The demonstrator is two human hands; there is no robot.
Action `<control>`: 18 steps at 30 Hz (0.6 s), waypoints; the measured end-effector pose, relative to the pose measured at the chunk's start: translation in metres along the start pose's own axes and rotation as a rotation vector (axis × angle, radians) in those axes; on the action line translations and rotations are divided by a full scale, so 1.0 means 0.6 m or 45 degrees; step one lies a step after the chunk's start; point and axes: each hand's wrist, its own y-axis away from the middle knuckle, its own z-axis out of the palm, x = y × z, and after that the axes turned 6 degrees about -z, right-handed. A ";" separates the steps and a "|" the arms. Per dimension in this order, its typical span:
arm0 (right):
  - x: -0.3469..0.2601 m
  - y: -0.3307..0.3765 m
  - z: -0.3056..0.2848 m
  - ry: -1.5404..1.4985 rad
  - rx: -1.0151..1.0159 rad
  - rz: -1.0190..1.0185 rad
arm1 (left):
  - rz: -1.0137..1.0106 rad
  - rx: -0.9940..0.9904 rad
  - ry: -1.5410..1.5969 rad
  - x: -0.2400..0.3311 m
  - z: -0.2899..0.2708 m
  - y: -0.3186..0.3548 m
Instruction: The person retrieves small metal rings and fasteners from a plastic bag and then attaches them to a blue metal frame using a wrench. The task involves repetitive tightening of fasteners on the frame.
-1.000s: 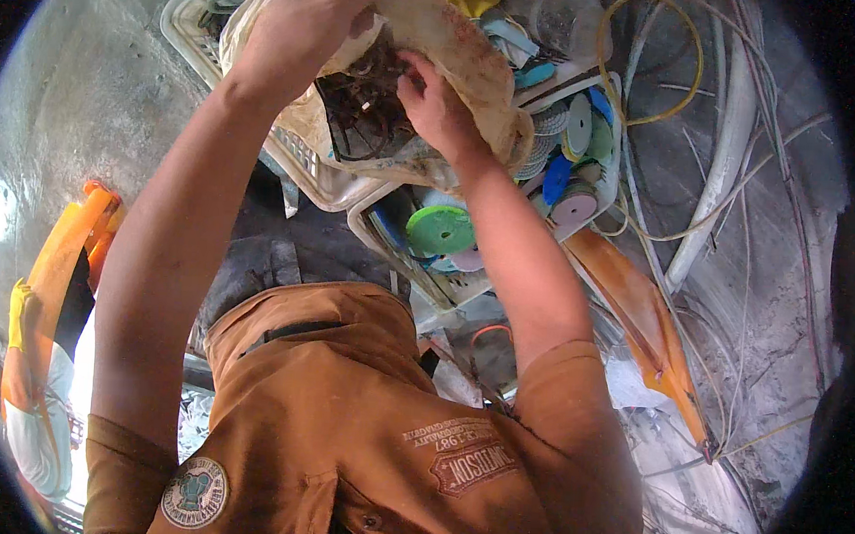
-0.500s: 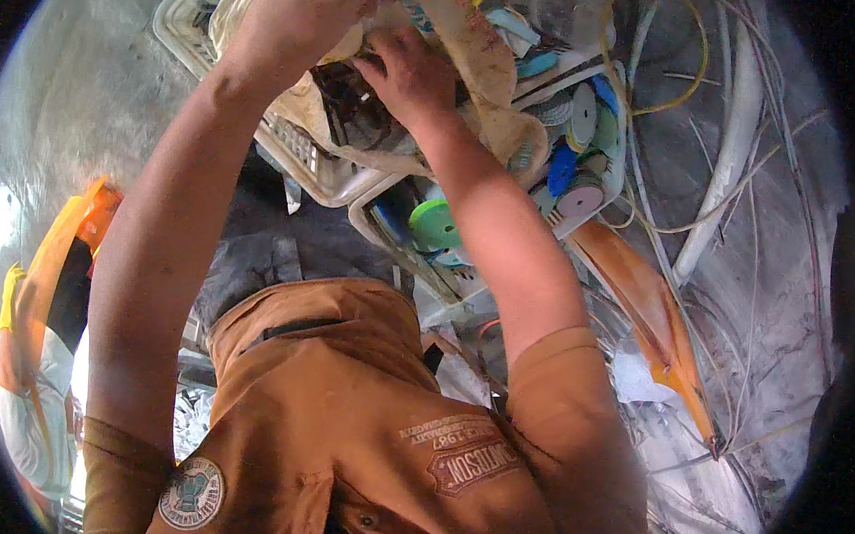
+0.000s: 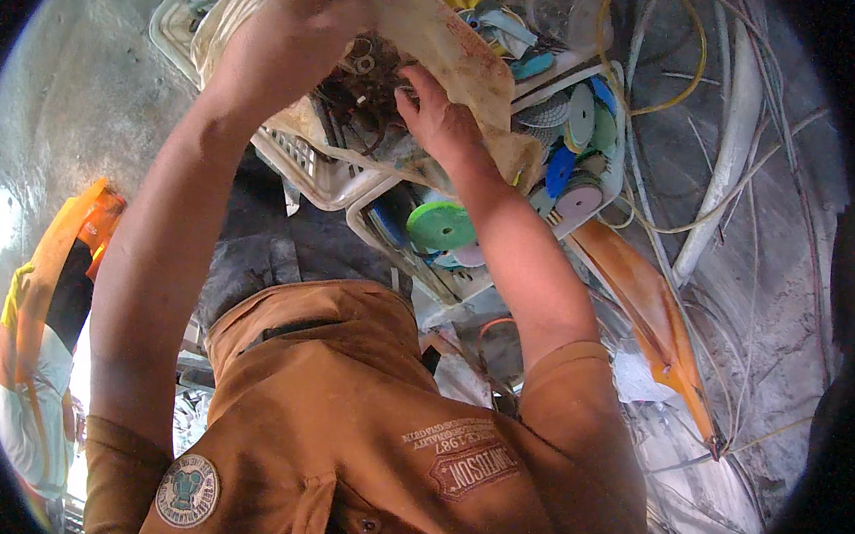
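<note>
A pale, stained sack (image 3: 470,54) lies open in a white plastic basket (image 3: 303,166) at the top of the view. Dark metal parts, one shaped like a ring or nut, lie in a heap (image 3: 363,97) inside it. My left hand (image 3: 299,47) is curled closed at the sack's far edge, where the material bunches; its fingertips are partly hidden. Over the right side of the heap is my right hand (image 3: 443,125), its thumb and fingers apart with nothing visible between them. The sack's right flap stands up behind that hand.
A second white basket (image 3: 619,151) holds several round discs, among them a green disc (image 3: 441,227) and a pink disc (image 3: 579,202). Loose cables and a thick pale pipe (image 3: 728,156) run along the right. An orange strip (image 3: 635,314) lies below them. A person (image 3: 36,374) is at far left.
My right hand has drawn back to the right out of the sack, and its fingers have spread. More of the metal parts now show. My left hand has shifted slightly toward me.
</note>
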 end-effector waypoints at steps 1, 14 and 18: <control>-0.003 -0.005 0.001 -0.035 -0.007 0.044 | 0.055 0.016 0.076 -0.002 0.000 -0.005; -0.063 -0.079 -0.017 -0.284 0.004 0.119 | 0.067 0.050 0.371 0.035 0.000 -0.005; -0.075 -0.096 -0.002 -0.192 -0.174 0.288 | -0.151 0.027 0.238 0.033 -0.007 -0.001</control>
